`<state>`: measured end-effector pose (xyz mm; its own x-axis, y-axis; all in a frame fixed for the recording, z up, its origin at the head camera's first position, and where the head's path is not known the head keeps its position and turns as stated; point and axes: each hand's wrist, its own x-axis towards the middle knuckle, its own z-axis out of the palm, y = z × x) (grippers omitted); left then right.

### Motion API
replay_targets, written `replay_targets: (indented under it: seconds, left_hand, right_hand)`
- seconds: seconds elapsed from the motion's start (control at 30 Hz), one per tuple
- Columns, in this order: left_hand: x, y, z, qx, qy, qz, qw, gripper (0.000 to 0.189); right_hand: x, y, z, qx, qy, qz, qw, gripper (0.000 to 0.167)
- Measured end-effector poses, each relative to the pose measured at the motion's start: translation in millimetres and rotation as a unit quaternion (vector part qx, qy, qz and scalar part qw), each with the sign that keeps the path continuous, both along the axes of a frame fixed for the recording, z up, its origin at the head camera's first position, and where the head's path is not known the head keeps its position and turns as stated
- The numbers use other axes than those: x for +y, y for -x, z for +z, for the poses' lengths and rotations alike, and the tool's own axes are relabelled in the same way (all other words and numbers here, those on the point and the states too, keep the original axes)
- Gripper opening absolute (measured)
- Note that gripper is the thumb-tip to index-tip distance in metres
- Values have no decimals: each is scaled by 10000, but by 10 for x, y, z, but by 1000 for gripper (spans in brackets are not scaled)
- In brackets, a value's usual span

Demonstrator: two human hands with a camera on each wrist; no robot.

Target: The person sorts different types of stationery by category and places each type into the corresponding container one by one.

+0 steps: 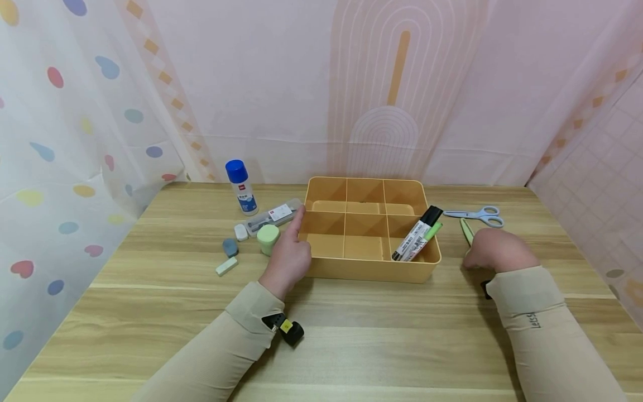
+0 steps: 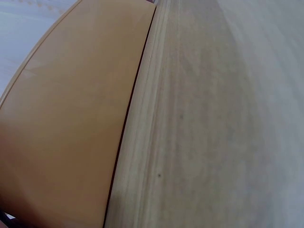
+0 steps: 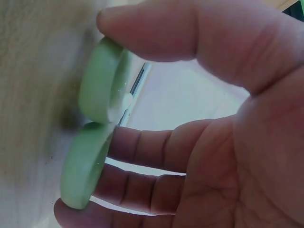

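Green scissors (image 1: pixel 466 229) are in my right hand (image 1: pixel 502 251), low over the table to the right of an orange divided box (image 1: pixel 372 271). In the right wrist view the thumb and fingertips hold the scissors' green handle loops (image 3: pixel 99 83); the hand hides these loops from the head camera. My left hand (image 1: pixel 288 257) rests at the box's left side, index finger straight along the rim, its other fingers mostly hidden. The left wrist view shows only the box's outer wall (image 2: pixel 66 114) and the tabletop. A black-capped marker (image 1: pixel 414 237) and a green pen (image 1: pixel 433 231) lean in the front right compartment.
Blue scissors (image 1: pixel 477 214) lie beyond my right hand. Left of the box are a blue-capped glue bottle (image 1: pixel 242 190), a clear case (image 1: pixel 273 216), a pale green round container (image 1: pixel 268 237), a white piece (image 1: pixel 241 231), a blue-grey piece (image 1: pixel 230 247) and a pale green block (image 1: pixel 227 266).
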<state>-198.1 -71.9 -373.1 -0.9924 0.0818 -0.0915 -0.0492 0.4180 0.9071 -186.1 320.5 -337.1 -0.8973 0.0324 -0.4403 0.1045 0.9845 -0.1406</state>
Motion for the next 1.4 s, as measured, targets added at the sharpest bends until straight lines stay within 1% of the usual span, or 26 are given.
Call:
replay_targets:
  seconds: [0.2,0.4,0.5,0.57,0.7,0.77,0.8,0.93,1.03,1.13,1.27,1.4]
  left_hand:
    - [-11,-3,-2,34,-26,-40,10000,85]
    - [-21,-14,6,11,-4,-27,10000,85]
    - [-26,-19,8,-6,2,-2,10000,85]
    - [-29,-21,8,10,-4,-5,10000,85]
    - [-34,-23,7,20,-55,-15,10000,86]
    - [-36,-24,7,11,-78,-21,10000,85]
    - [-37,-22,6,10,-80,-24,10000,85]
    - [-30,-21,3,-6,-60,-28,10000,85]
    - [-21,-21,-7,-27,-52,-22,10000,85]
    - [-16,-18,-11,-22,-19,-29,10000,85]
    - [-15,-10,-2,-11,31,-51,10000,85]
    - [-13,7,-5,-29,25,-55,10000,85]
  right_hand:
    - [-4,21,21,58,-27,-29,10000,32]
    - [-10,33,56,439,-57,-26,9990,30]
    - [-14,31,61,594,-18,-193,9980,31]
    - [-19,29,58,736,25,-332,9967,36]
    - [-36,22,53,1119,140,-600,9918,58]
    - [-47,15,56,1323,225,-659,9888,61]
    - [-53,10,59,1394,271,-689,9875,60]
    - [-71,1,70,1630,524,-722,9826,46]
    - [-75,10,83,1826,635,-654,9790,44]
    - [-75,29,128,1998,570,-461,9771,45]
    - [-97,63,248,2163,417,-235,9752,41]
    - [-141,111,400,2309,264,38,9726,32]
